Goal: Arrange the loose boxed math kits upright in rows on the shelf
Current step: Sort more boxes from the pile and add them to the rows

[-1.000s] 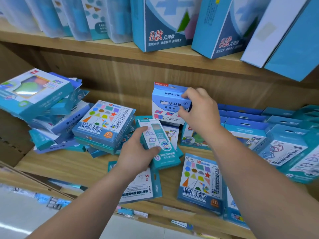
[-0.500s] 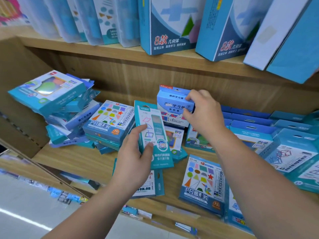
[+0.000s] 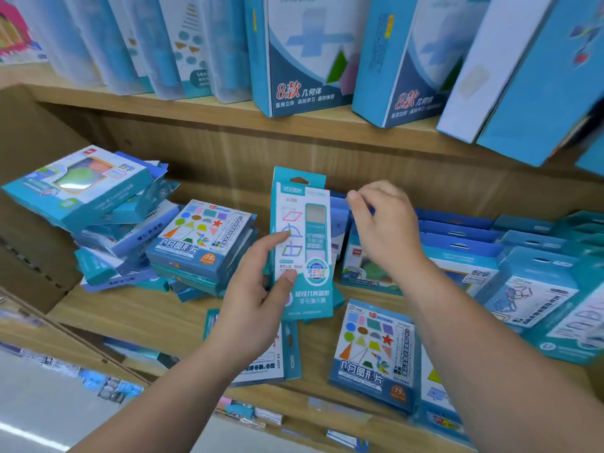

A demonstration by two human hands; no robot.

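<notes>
My left hand (image 3: pixel 255 292) grips a narrow teal boxed kit (image 3: pixel 302 243) by its lower left edge and holds it upright above the wooden shelf (image 3: pixel 130 317). Behind that kit stands a blue and white box (image 3: pixel 339 223), mostly hidden. My right hand (image 3: pixel 389 233) hovers at that box's top right corner with curled fingers. Blur hides whether they pinch it. A flat shape-tile box (image 3: pixel 372 354) and a flat white and teal kit (image 3: pixel 287 354) lie at the shelf front.
A tumbled pile of kits (image 3: pixel 81 197) fills the left end, beside a stack of shape-tile boxes (image 3: pixel 202 237). Rows of upright blue kits (image 3: pixel 457 250) stand at the right. Large boxes (image 3: pixel 300 60) line the upper shelf.
My left hand lifted the teal kit off the shelf and turned it upright. The blue and white box went down behind it, and my right hand's grip loosened.
</notes>
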